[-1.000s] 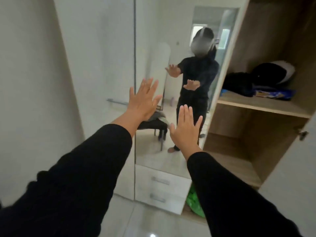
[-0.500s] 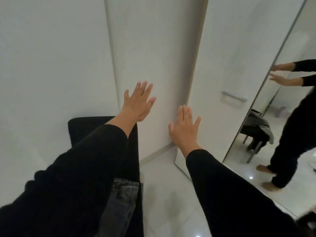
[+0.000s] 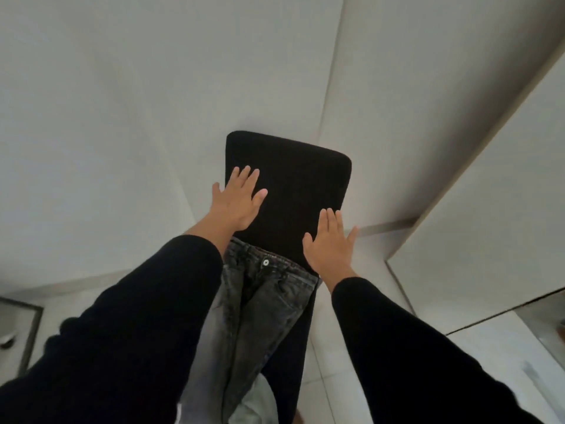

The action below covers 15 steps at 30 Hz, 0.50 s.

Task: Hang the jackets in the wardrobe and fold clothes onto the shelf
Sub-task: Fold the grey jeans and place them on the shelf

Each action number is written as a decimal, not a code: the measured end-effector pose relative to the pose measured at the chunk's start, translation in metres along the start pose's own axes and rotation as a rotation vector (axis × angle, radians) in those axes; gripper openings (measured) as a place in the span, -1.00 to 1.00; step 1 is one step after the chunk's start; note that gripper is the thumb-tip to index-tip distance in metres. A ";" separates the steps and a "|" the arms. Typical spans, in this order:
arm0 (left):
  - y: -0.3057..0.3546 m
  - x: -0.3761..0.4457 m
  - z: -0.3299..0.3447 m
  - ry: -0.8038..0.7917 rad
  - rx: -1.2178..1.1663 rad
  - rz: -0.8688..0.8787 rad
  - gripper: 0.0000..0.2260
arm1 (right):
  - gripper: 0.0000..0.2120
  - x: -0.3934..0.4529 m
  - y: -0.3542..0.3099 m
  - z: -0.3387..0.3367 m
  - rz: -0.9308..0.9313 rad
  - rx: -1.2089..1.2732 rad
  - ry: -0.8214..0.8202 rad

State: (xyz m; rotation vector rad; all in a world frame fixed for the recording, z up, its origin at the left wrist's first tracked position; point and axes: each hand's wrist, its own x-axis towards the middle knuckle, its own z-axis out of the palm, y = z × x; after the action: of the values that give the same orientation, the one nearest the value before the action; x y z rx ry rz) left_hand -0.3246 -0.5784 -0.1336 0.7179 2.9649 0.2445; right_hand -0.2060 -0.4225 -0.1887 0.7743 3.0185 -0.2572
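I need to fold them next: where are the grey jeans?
Head view, lower centre: the grey jeans lie on the black chair, between both outstretched arms.

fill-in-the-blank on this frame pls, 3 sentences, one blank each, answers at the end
1. The grey jeans lie on a chair whose backrest is ____ in colour.
2. Both hands, left hand and right hand, are spread flat and hold ____.
3. The jeans' waistband, at the end nearer the backrest, shows one metal ____.

Missing words: black; nothing; button
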 end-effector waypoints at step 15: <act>-0.070 0.022 0.218 -0.306 -0.143 -0.429 -0.39 | -0.37 0.045 -0.002 0.208 0.050 0.066 -0.317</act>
State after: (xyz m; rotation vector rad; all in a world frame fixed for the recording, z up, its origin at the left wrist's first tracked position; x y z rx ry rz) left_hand -0.3501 -0.6004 -0.3616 0.0823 2.6844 0.2794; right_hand -0.2517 -0.4371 -0.3961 0.7330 2.7019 -0.4346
